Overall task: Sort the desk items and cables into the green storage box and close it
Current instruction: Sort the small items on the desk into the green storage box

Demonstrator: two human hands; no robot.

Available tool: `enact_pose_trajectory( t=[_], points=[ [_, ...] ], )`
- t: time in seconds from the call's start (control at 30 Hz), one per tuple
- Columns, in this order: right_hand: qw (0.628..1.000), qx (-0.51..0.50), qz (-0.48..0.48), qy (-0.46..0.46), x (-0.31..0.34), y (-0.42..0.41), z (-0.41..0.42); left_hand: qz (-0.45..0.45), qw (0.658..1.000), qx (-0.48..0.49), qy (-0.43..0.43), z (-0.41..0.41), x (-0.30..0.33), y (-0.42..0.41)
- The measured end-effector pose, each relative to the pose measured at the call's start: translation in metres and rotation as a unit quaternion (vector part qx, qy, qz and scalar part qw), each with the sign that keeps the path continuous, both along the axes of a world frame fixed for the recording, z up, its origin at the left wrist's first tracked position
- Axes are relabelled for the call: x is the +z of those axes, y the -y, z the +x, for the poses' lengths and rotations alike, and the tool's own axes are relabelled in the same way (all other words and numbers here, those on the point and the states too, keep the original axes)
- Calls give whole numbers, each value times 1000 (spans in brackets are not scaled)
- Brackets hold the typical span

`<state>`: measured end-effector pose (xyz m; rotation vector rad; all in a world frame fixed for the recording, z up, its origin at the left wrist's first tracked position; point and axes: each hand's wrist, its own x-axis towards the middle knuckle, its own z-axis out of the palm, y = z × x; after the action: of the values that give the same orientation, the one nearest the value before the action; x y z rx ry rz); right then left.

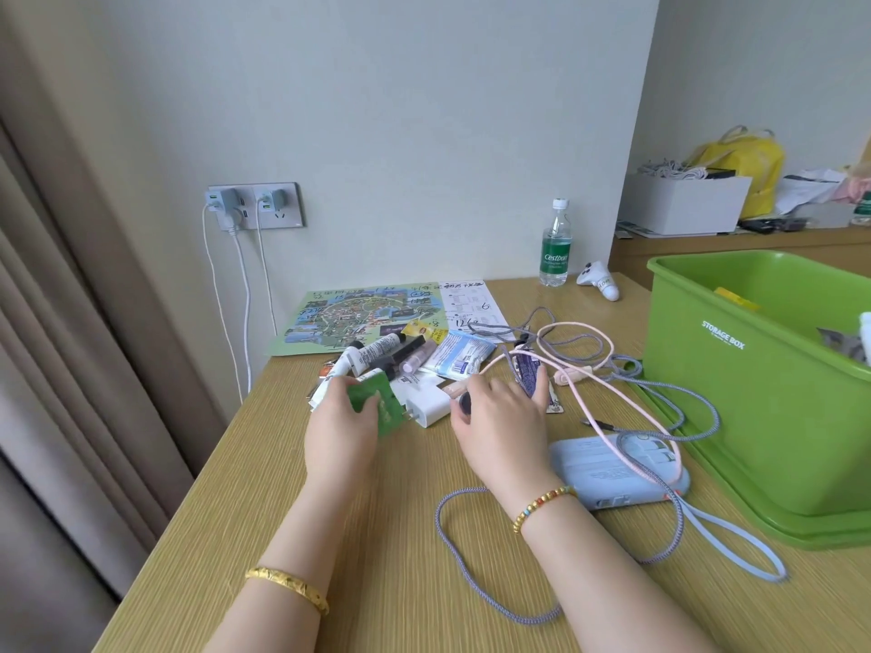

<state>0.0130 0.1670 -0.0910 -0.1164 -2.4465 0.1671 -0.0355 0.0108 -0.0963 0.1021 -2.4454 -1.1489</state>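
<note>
Your left hand (340,417) was closed around a small green packet (377,402), lifted a little at the near edge of the clutter on the wooden surface (386,549), with a gold bangle (288,587) on that wrist. Your right hand (502,417) lay over the middle of the pile, fingers curled down onto a purple tube (529,372) and a small dark round thing under the thumb; whether it actually gripped either one could not be told. A beaded bracelet (542,506) circled that wrist. Between your hands sat a white charger plug (426,402), and just behind it a cluster of small cosmetic tubes (377,353) and a blue-and-white sachet (459,354). A pink cable (594,393) and a grey braided cable (476,572) were tangled across the surface, both looping over a pale blue power bank (608,468) that lay to the right of your right wrist. The green storage box (754,398) stood open at the right edge of the surface, seated on what looked like its lid (735,520), with a few items already showing inside. Farther back lay a printed map (349,318), a water bottle (556,245) by the wall, and a small white controller (599,279) beside it.
</note>
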Motion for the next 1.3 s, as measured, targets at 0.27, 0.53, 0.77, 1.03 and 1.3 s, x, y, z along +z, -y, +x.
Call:
enact_pose_trajectory(
  t=[0.27, 0.53, 0.77, 1.03, 1.3],
  points=[
    [960, 100, -178, -190, 14, 4, 2, 240, 969, 24, -63, 0, 13, 6],
    [885, 141, -415, -158, 43, -10, 26, 300, 951, -71, 6, 22, 36, -40],
    [913, 44, -320, -248, 108, -104, 73, 312, 923, -227, 16, 51, 109, -141],
    [957, -101, -190, -194, 126, -199, 132, 230, 882, -399, 103, 95, 155, -267],
    [973, -162, -158, -47, 125, -229, 135, -244, 878, -403, 90, 90, 144, -308]
  ],
)
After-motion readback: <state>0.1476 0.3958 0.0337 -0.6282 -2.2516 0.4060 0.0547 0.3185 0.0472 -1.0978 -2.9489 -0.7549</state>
